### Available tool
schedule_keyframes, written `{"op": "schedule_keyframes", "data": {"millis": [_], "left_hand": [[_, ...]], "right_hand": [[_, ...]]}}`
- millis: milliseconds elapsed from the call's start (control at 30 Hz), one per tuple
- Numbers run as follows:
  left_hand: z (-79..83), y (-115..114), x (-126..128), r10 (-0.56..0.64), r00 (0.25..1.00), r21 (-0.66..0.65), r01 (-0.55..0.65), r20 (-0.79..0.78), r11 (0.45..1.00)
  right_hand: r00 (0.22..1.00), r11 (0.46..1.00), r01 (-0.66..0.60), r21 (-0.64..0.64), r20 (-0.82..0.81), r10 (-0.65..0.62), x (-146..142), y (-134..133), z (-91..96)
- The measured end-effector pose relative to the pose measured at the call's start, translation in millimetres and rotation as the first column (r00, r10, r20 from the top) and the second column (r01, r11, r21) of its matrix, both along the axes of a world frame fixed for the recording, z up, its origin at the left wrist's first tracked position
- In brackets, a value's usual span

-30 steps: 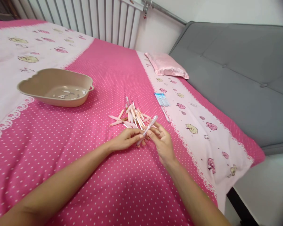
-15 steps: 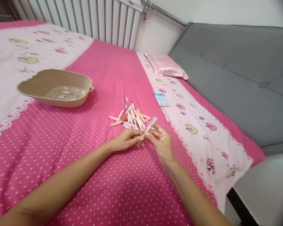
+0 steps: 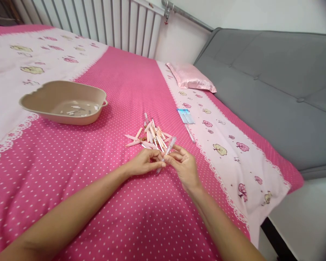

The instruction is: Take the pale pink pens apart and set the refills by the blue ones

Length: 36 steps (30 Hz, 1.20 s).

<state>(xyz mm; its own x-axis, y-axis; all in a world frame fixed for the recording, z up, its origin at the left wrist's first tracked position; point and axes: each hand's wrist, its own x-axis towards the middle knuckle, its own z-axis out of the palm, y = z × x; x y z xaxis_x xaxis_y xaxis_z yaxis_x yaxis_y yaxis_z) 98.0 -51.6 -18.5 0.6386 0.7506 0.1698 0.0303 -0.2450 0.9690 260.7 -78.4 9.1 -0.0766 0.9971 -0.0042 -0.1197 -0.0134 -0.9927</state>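
Note:
A clear, pale pink pen is held at a slant between my hands, its upper end leaning away to the right. My right hand pinches its middle with thumb and fingers. My left hand is closed around the pen's lower part, thumb stretched along it. Just beyond the fingers lies a loose pile of pink, peach and white pen parts. A row of blue-ended pens lies to the right, with a single slim pen-like stick below it.
A beige plastic basin with small white and grey pieces inside stands on the left of the pink dotted bedspread. Farther back are a pink pillow, a grey padded headboard and a white radiator.
The pen has shifted slightly left and lower in my fingers, and its lower tip now shows below my left thumb. The pile, basin and row of pens stay put.

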Motion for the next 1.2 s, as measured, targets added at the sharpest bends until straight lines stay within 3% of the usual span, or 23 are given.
{"op": "schedule_keyframes", "data": {"millis": [367,800,933,1067,1200], "left_hand": [[2.3,-1.3,0.0,0.066,0.998,0.019,-0.065,-0.022,0.998],[1.8,-0.7,2.4,0.092,0.992,-0.085,-0.085,0.082,0.993],[2.6,3.2,2.8,0.218,0.970,-0.088,-0.209,0.106,0.974],[0.9,7.7,3.7,0.400,0.899,-0.100,-0.388,0.177,0.916],[-0.3,8.8,4.1,0.496,0.834,-0.134,-0.478,0.242,0.868]], "right_hand": [[0.999,0.999,-0.033,-0.008,-0.009,0.033,-1.4,-0.4,-2.0],[0.999,0.999,-0.027,0.039,0.027,0.026,-3.7,-2.2,-2.5],[0.994,0.997,-0.029,0.073,0.105,0.021,-4.2,-0.9,-2.8],[0.982,0.998,-0.069,0.007,0.175,0.066,-5.4,-0.5,-9.3],[0.973,0.992,-0.118,-0.036,0.194,0.122,-9.0,-2.6,-15.0]]}}
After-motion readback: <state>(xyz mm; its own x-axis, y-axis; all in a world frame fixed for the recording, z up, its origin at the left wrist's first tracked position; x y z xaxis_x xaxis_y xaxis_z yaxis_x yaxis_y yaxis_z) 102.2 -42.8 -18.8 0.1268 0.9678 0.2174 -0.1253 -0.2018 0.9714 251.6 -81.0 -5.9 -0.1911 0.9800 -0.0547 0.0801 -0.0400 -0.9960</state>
